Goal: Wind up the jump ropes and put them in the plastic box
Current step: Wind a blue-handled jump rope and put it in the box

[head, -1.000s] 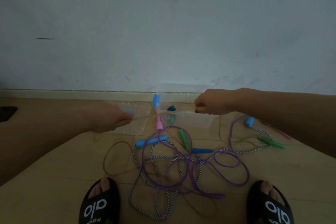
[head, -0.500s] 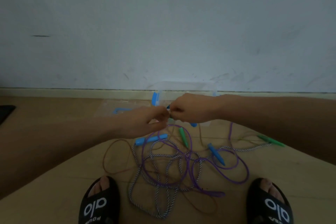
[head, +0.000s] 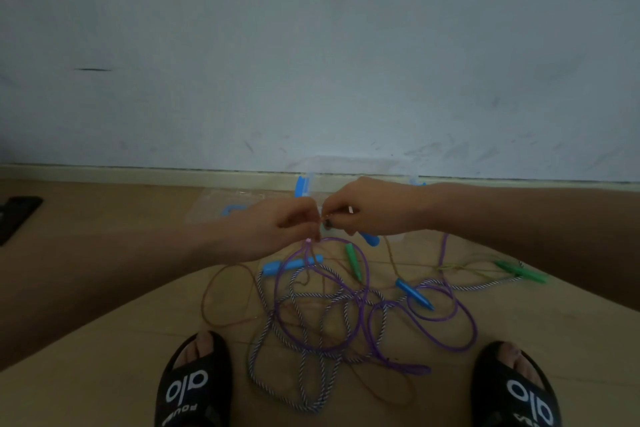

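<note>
Head view: below our hands, nearer us, the ropes [head: 346, 315] lie tangled on the floor [head: 104, 374] between our sandals [head: 194, 385]. Our left hand [head: 277, 229] and right hand [head: 367, 208] meet fingertip to fingertip, both curled, pinching a thin cord; a pink handle end [head: 308, 240] shows under the left. Just beyond our hands sits the clear box [head: 346, 166].

Dim light, pale grey-blue wall [head: 311, 45] with scuffs and a short dark mark at left, cream skirting board [head: 138, 175] along its foot, light wood-look floor [head: 104, 374] with faint plank seams, dark flat object [head: 15, 215] at far left edge
</note>
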`<state>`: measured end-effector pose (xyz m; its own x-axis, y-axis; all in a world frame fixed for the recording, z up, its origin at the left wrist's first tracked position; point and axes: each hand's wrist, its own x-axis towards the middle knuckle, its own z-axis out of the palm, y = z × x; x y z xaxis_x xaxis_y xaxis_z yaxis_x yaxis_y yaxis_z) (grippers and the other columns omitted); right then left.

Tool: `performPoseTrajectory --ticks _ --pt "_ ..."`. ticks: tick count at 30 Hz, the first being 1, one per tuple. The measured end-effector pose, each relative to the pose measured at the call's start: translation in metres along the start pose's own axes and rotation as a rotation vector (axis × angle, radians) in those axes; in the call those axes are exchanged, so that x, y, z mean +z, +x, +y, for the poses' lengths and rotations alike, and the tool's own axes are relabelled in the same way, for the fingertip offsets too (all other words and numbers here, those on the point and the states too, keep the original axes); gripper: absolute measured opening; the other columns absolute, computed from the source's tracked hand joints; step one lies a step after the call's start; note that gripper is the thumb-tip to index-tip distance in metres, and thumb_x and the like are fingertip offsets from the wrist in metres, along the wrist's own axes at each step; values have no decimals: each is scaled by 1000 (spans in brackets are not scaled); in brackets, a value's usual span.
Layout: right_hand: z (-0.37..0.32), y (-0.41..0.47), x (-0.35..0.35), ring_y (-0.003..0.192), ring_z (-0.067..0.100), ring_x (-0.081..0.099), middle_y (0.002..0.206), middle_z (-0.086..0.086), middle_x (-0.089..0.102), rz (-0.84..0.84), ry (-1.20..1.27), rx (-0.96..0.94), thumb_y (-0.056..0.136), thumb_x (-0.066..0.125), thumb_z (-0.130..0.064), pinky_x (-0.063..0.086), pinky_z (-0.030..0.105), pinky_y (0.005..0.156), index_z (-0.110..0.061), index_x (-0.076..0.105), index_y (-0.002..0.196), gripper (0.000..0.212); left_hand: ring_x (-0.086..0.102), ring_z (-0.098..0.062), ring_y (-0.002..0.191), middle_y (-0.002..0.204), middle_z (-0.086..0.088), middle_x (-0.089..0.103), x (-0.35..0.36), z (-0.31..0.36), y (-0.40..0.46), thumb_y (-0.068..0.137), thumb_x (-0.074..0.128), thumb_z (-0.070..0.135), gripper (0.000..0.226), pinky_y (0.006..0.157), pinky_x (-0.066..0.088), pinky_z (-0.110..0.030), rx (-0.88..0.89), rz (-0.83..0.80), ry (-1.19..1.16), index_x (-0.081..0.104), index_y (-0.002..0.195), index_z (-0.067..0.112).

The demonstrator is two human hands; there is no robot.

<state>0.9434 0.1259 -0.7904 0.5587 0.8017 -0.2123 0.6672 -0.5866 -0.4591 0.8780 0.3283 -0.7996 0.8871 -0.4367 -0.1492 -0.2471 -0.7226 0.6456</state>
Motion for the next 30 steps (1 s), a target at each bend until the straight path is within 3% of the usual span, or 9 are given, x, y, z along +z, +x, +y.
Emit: performPoseTrajectory --ticks 4,7,11,14,17,19,24,27,30 --pt "3 0 1 75 5 60 77 -11 63 -20 -50 14 97 49 -30 47 25 71 -22 68 93 21 63 2 81 84 11 70 -7 -3 -1 101 47 22 14 73 44 -11 66 -34 127 57 91 24" --pt "20 -8 -1 80 13 62 85 -4 67 -72 -152 87 97 48 -31 50 32 78 -20 67 92 22 56 -4 73 82 11 63 -17 -30 -10 102 39 33 17 68 43 -20 69 -185 546 44 85 33" --pt "49 -23 -12 82 15 59 85 -5 64 -101 -231 234 99 46 -31 48 31 77 -20 67 95 25 53 -16 81 101 2 61 -30 -63 -31 103 34 32 23 77 47 -30 -343 -572 1012 55 107 24" --pt "47 -20 -13 81 16 61 86 -3 66 -64 -175 231 99 45 -30 49 32 76 -20 67 96 25 58 -18 108 126 -1 59 -34 -65 -34 100 44 40 34 90 46 -29 -489 -570 923 50 130 23" --pt "25 -7 -6 79 14 61 85 -1 66 -11 -118 137 98 45 -29 48 30 73 -20 66 94 24 57 -7 111 130 7 56 -22 -51 -18 95 53 49 51 90 43 -18 -328 -191 375 40 140 29" --pt "10 2 -2 76 14 60 83 -1 65 21 -89 67 98 46 -28 45 29 70 -17 65 91 23 57 1 105 120 13 59 -12 -27 -5 97 51 44 38 83 41 -10 -170 -60 134 48 132 30" --pt "-1 6 -3 71 7 55 78 -7 62 19 -80 -1 98 49 -27 40 22 64 -19 66 94 19 60 -3 79 84 8 69 -6 -2 8 104 42 22 22 71 41 -14 96 -49 198 58 89 18" --pt "7 -1 0 71 6 56 80 -6 62 -26 -108 14 98 49 -27 42 23 67 -17 63 89 19 57 -6 70 74 9 65 -14 -20 2 103 41 28 26 68 42 -24 81 -124 353 48 78 27" --pt "27 -12 -6 78 14 56 81 -4 59 -77 -220 125 99 47 -29 40 28 70 -17 65 92 22 51 -10 73 86 7 63 -22 -37 -12 104 33 34 26 69 37 -27 -91 -347 785 54 91 26"
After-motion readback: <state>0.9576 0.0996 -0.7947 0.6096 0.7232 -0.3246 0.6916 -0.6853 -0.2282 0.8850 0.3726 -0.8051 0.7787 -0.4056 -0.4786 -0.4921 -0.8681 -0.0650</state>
